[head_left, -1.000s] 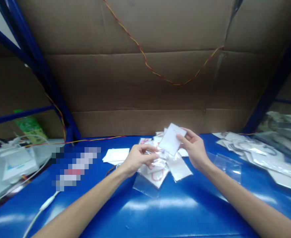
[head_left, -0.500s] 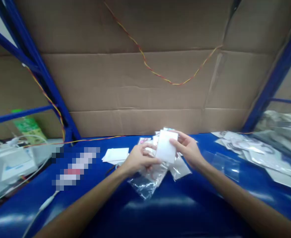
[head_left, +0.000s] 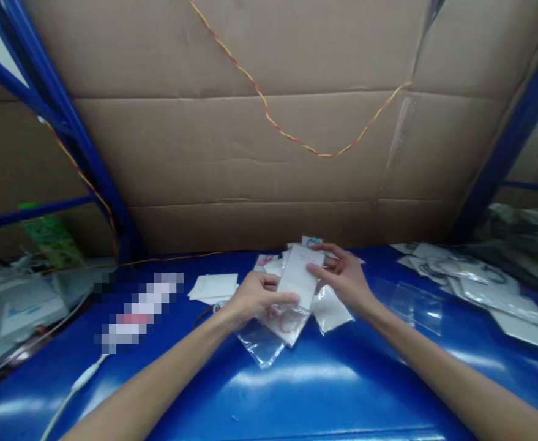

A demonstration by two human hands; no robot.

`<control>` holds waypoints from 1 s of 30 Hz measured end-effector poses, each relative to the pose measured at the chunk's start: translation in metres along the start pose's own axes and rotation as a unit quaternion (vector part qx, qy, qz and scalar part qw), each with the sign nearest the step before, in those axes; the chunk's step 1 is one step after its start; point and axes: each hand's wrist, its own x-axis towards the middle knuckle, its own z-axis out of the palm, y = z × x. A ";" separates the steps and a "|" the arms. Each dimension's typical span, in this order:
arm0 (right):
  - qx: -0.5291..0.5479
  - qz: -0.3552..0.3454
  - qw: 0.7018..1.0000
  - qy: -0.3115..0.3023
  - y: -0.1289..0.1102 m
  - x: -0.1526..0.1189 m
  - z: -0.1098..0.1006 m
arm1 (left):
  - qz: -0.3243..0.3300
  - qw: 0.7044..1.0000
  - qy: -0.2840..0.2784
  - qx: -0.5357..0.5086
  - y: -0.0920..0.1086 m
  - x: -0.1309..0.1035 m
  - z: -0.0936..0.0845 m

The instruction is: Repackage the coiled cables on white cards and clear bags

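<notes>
A white card (head_left: 302, 278) is held tilted between my two hands above the blue tabletop. My left hand (head_left: 257, 297) is closed on its lower left edge, thumb lying across the front. At its upper right, my right hand (head_left: 344, 275) pinches the card between thumb and fingers. Below and behind the card are clear plastic bags (head_left: 262, 346), one holding a white piece with a pinkish ring (head_left: 289, 321). Whether the card sits partly inside a bag, I cannot tell. Another clear bag with a white insert (head_left: 332, 309) lies just under my right hand.
White cards (head_left: 214, 286) lie left of my hands. Flat clear bags (head_left: 418, 306) are to the right, and a heap of bagged cards (head_left: 475, 275) is farther right. A white cable (head_left: 85, 375) crosses the left side. A cardboard wall (head_left: 259, 171) stands behind.
The card has tilted and shifted slightly down and left in my hands. The pinkish ring beneath it now shows more clearly. Both hands stay in nearly the same place.
</notes>
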 end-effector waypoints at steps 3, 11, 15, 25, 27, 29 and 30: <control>0.007 0.001 1.000 0.023 0.001 0.000 -0.001 | -0.010 1.000 0.001 0.018 0.002 0.000 -0.001; -0.008 0.018 0.998 -0.053 0.007 -0.004 0.004 | -0.002 0.998 0.062 -0.031 0.002 0.000 0.003; -0.065 -0.004 0.993 -0.097 0.006 -0.005 0.006 | 0.012 0.991 0.103 -0.081 0.000 0.002 0.002; -0.068 0.013 0.976 -0.204 0.005 -0.010 0.007 | 0.071 0.984 0.086 -0.140 0.004 0.000 0.012; -0.059 0.023 0.979 -0.195 0.006 -0.011 0.008 | 0.078 0.983 0.092 -0.139 0.003 0.000 0.011; -0.055 0.038 0.982 -0.175 0.008 -0.011 0.008 | 0.082 0.982 0.099 -0.135 0.002 0.002 0.010; -0.055 0.043 0.984 -0.166 0.008 -0.011 0.008 | 0.084 0.983 0.101 -0.131 0.001 0.002 0.009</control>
